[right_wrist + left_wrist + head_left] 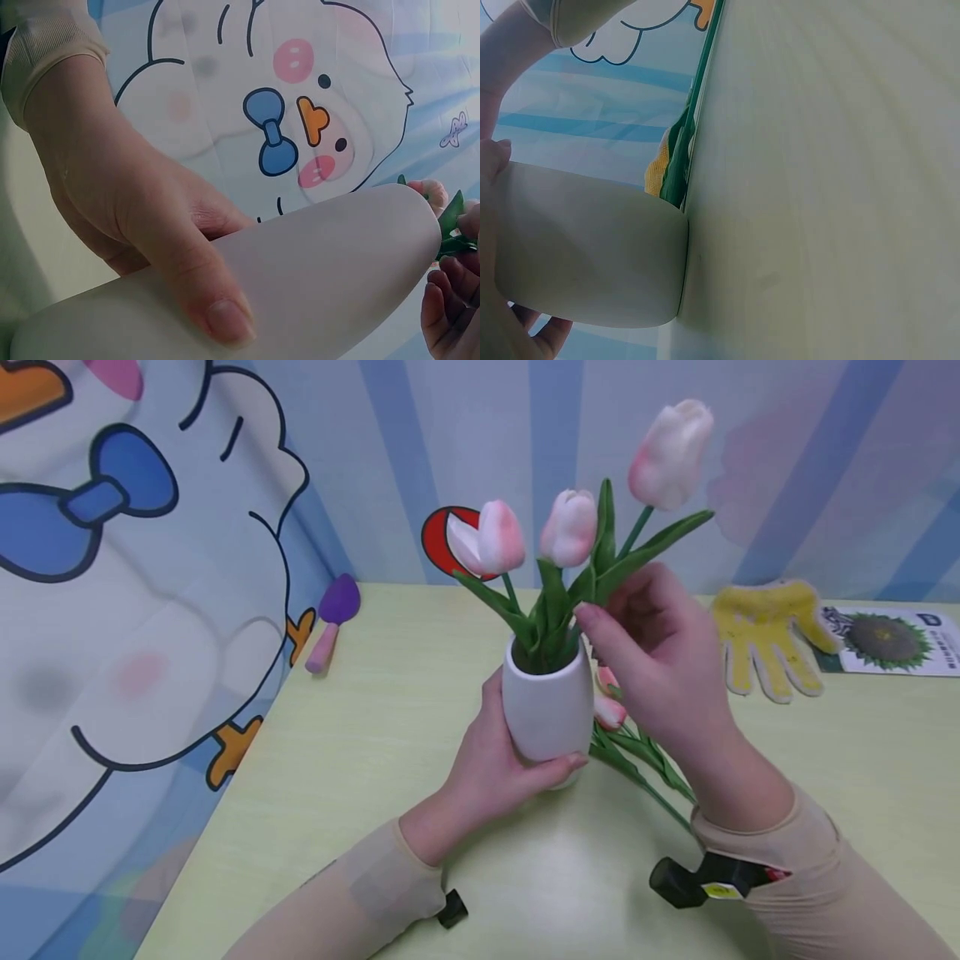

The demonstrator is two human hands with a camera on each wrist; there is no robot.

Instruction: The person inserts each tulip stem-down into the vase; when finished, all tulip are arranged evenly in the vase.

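A white vase [547, 710] holds several pink-and-white tulips with green leaves. My left hand [487, 760] grips its lower body, the thumb across the front; the right wrist view also shows that hand [172, 217] around the vase [322, 270]. Above the vase's right rim, my right hand [667, 652] pinches the stem of the tallest tulip [671, 456], its thumb against the leaves; the stem's lower end is hidden. In the left wrist view the vase [592, 247] stands close over the table.
More tulips [645, 756] lie on the table [390, 693] behind and right of the vase. A yellow glove [772, 635] and a printed packet [892, 642] are at the back right. A purple toy shovel [337, 602] lies at the back left, by the patterned wall.
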